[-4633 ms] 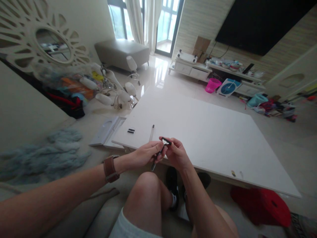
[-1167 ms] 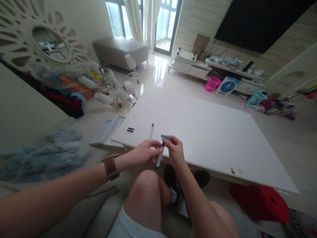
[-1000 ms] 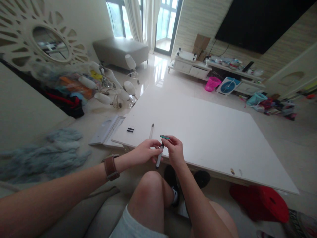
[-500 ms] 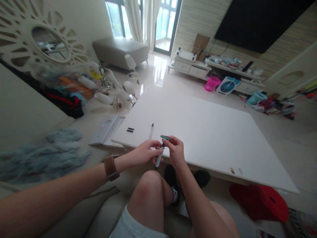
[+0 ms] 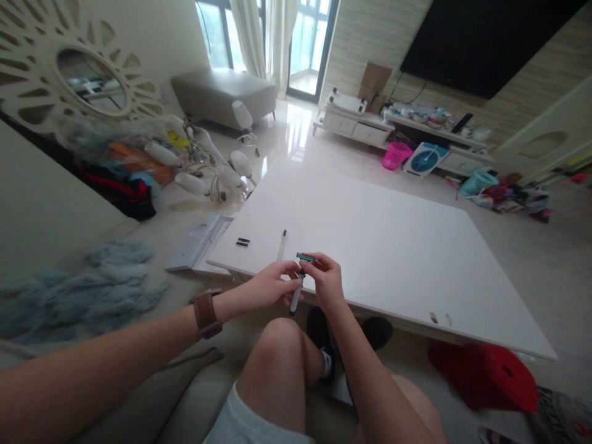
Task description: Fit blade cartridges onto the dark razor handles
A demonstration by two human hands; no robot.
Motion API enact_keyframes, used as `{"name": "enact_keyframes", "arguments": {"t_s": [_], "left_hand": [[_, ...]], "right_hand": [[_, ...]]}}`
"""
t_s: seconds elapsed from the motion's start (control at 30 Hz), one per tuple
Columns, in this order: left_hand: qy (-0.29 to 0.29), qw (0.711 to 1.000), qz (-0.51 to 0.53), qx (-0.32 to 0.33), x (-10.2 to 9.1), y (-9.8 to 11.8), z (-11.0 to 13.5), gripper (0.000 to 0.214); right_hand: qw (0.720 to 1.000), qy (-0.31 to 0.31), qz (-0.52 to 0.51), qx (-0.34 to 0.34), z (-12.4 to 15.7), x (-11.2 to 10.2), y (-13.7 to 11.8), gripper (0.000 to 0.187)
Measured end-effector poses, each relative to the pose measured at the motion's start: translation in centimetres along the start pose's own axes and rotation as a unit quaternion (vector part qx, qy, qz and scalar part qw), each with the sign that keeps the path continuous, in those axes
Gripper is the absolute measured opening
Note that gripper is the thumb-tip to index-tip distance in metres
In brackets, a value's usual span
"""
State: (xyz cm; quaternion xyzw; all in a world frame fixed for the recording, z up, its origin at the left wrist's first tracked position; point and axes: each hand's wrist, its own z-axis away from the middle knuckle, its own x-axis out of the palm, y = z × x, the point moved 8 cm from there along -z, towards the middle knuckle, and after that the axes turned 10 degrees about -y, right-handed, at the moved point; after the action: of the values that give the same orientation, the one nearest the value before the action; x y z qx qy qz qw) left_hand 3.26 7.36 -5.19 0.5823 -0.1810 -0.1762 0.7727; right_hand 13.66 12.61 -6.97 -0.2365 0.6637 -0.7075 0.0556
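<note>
My left hand (image 5: 283,283) is closed around the grey handle of a razor (image 5: 296,298), which points down and slightly left over the table's near edge. At its upper end, a flat green-and-black razor head (image 5: 305,257) is pinched by my right hand (image 5: 327,277). Fingers partly cover the spot where head and handle meet, so I cannot tell whether they are joined. Just beyond my left hand, a thin pale stick with a dark tip (image 5: 282,244) lies on the white table (image 5: 370,240). Left of it rest two small black strips (image 5: 243,242).
Two small pieces, one of them yellow and black (image 5: 433,317), lie near the table's right front edge. An open white box (image 5: 197,243) is by the left corner. My knee (image 5: 280,342) is below my hands. A red stool-like object (image 5: 490,376) stands at the lower right.
The razor head and my right hand have shifted very slightly left. My left hand keeps its grip on the handle, nearly still.
</note>
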Motion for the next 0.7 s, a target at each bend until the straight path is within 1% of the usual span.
{"name": "enact_keyframes", "arguments": {"t_s": [0.27,0.4,0.7], "left_hand": [[0.024,1.0,0.002,-0.016,-0.27,-0.29,0.08,0.028],[0.024,1.0,0.016,-0.011,-0.3,-0.44,0.03,0.028],[0.015,1.0,-0.01,-0.016,-0.17,-0.55,0.01,0.028]], "right_hand": [[1.0,-0.017,0.0,-0.012,0.11,0.41,-0.57,0.012],[1.0,-0.015,0.0,-0.015,0.15,0.39,-0.71,0.013],[0.999,-0.021,-0.009,-0.027,0.18,0.55,-0.9,0.011]]}}
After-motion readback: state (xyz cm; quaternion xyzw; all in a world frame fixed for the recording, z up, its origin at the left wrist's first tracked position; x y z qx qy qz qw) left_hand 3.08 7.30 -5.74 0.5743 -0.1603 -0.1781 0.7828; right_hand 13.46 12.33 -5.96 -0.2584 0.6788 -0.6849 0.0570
